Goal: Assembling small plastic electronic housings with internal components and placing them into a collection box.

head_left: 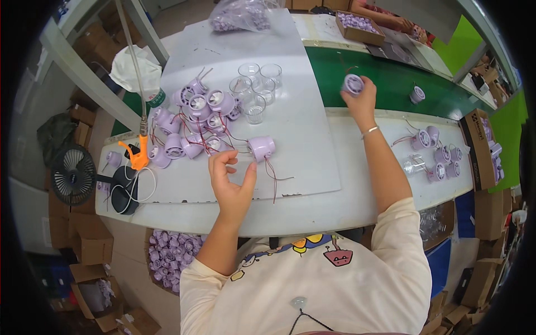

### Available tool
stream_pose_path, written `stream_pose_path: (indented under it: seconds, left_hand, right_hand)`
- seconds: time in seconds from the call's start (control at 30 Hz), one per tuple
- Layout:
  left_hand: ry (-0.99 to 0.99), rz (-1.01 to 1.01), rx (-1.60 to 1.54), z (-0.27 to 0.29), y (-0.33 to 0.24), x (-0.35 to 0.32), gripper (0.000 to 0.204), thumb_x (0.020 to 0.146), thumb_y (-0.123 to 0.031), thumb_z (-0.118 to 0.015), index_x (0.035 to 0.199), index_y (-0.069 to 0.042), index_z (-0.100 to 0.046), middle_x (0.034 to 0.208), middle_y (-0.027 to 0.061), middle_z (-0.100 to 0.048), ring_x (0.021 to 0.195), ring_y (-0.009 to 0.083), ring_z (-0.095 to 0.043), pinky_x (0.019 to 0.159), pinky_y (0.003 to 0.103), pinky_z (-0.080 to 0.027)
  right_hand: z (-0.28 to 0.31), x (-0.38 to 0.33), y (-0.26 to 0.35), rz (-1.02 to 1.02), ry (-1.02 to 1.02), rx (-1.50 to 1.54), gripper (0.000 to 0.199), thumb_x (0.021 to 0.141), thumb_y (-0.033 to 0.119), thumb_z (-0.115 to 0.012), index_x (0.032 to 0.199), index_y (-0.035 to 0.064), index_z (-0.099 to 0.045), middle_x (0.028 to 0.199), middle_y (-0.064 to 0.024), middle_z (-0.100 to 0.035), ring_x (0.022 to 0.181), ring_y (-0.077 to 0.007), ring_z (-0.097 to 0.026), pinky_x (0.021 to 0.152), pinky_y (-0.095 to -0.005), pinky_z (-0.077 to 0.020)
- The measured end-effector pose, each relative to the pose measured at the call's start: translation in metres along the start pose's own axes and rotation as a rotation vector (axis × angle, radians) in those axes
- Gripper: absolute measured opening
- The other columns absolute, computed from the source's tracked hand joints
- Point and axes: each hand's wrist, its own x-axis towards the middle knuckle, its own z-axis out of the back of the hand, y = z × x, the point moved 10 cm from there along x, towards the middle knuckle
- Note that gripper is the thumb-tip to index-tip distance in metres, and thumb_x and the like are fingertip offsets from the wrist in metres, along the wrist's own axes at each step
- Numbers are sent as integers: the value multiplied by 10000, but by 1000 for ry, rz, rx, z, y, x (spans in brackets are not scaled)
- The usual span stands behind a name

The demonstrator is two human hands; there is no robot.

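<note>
A small lilac fan housing [353, 84] is being held up in the fingers of the right hand [360, 100], which is being stretched out over the green belt [391, 78] beyond the far edge of the counter [312, 206]. The left hand [230, 184] is being kept near the front edge of the counter, its fingers loosely curled and spread with nothing between them. Just beyond it, toward the middle of the counter, a single lilac housing [261, 148] is being left on its side on the grey mat [301, 128], its red wires [273, 176] trailing toward the front edge. A heap of like housings [192, 120] (wires tangled together) is being kept toward the left end, with clear plastic cups [255, 86] grouped behind it. An orange-handled tool [137, 153] is being suspended by the left edge, and more housings [435, 153] are being gathered at the right end.
</note>
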Motion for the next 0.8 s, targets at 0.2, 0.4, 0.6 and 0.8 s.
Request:
stream_pose_path:
  seconds: [0.2, 0.4, 0.6, 0.8]
  left_hand:
    - [-27, 137, -28, 9, 26, -8, 226, 710, -88, -731, 856, -44, -566, 828, 28, -525, 752, 124, -504, 590, 248, -378]
    - [355, -21, 554, -42, 15, -14, 237, 756, -249, -706, 831, -34, -641, 779, 84, -577, 724, 222, -561, 641, 342, -385]
    - [364, 139, 312, -55, 45, -16, 179, 862, -206, -576, 856, -27, -582, 893, 102, -604, 835, 214, -584, 761, 373, -411]
    - [431, 535, -491, -57, 37, -32, 66, 948, -135, -463, 947, -70, -452, 954, 176, -624, 879, 223, -617, 796, 325, -477]
  right_hand:
    - [-27, 1, -26, -171, 190, -290, 721, 657, 186, -780, 1245, 7, -404, 1187, -219, -468, 1036, -376, -502, 883, -407, -440]
    - [-51, -79, 162, 235, 862, 431, 630, 709, 237, -760, 1225, 7, -480, 1184, -158, -523, 1099, -278, -516, 880, -388, -447]
    - [-66, -138, 212, 358, 1006, 670, 633, 709, 208, -748, 1251, 20, -480, 1189, -181, -492, 1047, -322, -519, 875, -343, -451]
    - [-44, -135, 187, 192, 919, 472, 538, 736, 251, -727, 1174, 5, -534, 1018, -177, -485, 869, -330, -564, 794, -370, -477]
